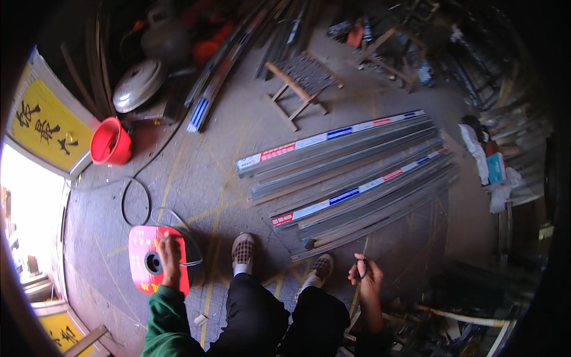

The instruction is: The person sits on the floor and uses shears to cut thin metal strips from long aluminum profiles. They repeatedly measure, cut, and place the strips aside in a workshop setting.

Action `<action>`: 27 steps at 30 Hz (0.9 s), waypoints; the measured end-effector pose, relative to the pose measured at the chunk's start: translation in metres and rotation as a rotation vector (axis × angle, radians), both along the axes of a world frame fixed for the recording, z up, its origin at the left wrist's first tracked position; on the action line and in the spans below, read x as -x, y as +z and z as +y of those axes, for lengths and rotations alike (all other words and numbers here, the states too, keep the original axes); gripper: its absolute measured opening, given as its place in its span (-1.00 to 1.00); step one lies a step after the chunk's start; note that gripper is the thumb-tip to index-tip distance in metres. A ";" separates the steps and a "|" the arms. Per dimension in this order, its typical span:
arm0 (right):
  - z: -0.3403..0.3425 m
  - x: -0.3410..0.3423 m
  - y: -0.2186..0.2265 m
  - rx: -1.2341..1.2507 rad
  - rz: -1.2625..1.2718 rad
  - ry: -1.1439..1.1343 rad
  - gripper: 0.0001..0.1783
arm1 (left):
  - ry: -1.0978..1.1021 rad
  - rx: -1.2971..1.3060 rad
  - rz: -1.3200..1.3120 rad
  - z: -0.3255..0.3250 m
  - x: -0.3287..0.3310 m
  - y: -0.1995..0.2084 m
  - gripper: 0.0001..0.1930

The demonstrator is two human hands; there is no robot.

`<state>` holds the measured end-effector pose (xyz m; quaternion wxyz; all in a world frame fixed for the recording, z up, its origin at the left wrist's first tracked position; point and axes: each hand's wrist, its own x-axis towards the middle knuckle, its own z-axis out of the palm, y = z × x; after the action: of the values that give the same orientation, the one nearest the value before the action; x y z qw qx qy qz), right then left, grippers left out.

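My left hand point(171, 259), at the end of a green sleeve, is in front of a red-faced cable spool point(141, 253) with a black hub. Its fingers are together and partly curled; what lies under them is hidden. A pale grey cable point(193, 229) loops out from behind the spool and comes back to the edge of this hand. My right hand point(370, 275) is closed on a small tool with a dark ring-shaped handle point(361, 269) and a thin tip pointing away from me. The tool's exact kind is unclear.
Long metal profiles point(351, 160), some with printed strips, lie ahead of my feet. Beyond stands a folding stool point(303, 77). A red bucket point(111, 143) and a dark cable point(124, 199) are at left. Scrap point(458, 324) crowds the lower right, and plastic bags point(502, 184) lie at right.
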<state>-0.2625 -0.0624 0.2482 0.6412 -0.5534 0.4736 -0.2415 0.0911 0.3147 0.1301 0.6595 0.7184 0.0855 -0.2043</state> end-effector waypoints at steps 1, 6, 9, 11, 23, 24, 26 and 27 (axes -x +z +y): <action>0.009 0.020 0.007 0.018 0.007 -0.065 -0.73 | -0.077 -0.182 -0.030 0.041 -0.009 -0.024 -0.51; 0.067 0.097 0.040 0.028 -0.032 -0.291 -0.65 | -0.167 -0.481 -0.434 0.156 -0.017 -0.134 -0.69; 0.100 0.123 0.060 0.004 -0.083 -0.427 -0.60 | -0.067 -0.530 -0.612 0.154 -0.006 -0.164 -0.61; 0.115 0.135 0.078 0.010 -0.143 -0.500 -0.59 | -0.064 -0.578 -0.691 0.144 -0.009 -0.169 -0.63; 0.131 0.056 0.155 -0.040 -0.644 -0.264 -0.48 | -0.114 0.139 -0.163 0.137 -0.038 -0.178 -0.78; 0.120 0.043 0.146 -0.053 -0.670 -0.218 -0.48 | -0.074 -0.072 -0.144 0.139 -0.034 -0.177 -0.80; 0.092 0.036 0.117 -0.109 -0.708 -0.303 -0.53 | 0.023 -0.111 -0.052 0.144 -0.030 -0.169 -0.79; 0.078 0.039 0.097 -0.043 -0.501 -0.447 -0.59 | 0.103 -0.049 -0.031 0.146 -0.026 -0.165 -0.80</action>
<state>-0.3018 0.0155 0.3449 0.6801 -0.3457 0.4160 -0.4948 0.1171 0.4607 -0.0352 0.6524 0.7321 0.1173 -0.1569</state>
